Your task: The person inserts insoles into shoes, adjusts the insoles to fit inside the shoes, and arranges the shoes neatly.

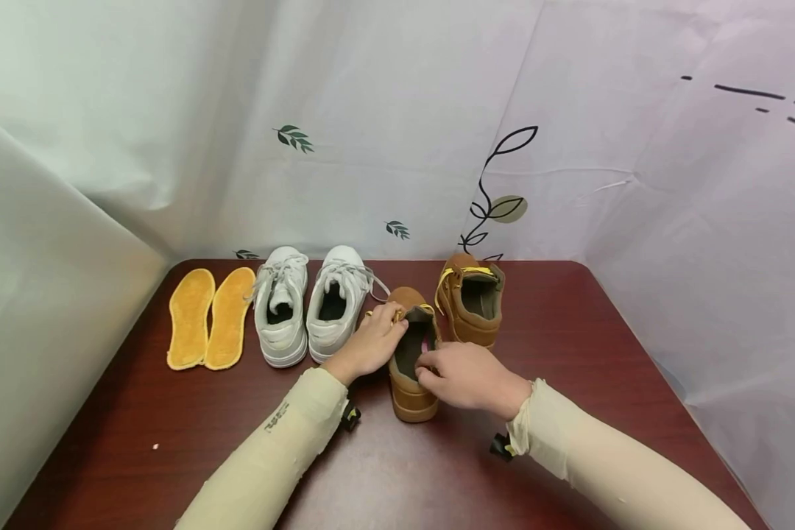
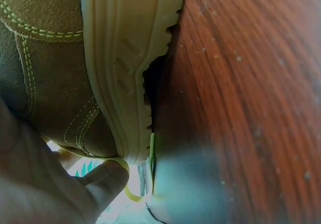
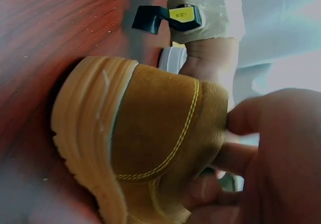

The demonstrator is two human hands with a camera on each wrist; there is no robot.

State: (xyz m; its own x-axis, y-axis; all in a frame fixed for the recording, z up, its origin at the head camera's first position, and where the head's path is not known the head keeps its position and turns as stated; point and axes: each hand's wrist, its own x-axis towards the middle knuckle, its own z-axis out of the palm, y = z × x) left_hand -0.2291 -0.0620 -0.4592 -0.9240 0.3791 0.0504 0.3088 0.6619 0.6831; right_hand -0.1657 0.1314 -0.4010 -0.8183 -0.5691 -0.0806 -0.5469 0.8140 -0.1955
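Observation:
A tan suede shoe with a thick rubber sole stands on the table, its heel toward me. My left hand grips its front left side by the tongue and laces; in the left wrist view a yellow lace loops past the fingers. At the right of the opening, my right hand holds the collar, some fingers reaching over the edge. The right wrist view shows the heel beside those fingers. A small pink patch shows inside the opening. The matching tan shoe stands behind, to the right.
Two white sneakers with laces stand left of the tan shoe. Farther left, two yellow-orange insoles lie side by side on the dark red table. Pale leaf-printed curtains hang around the table's back and sides.

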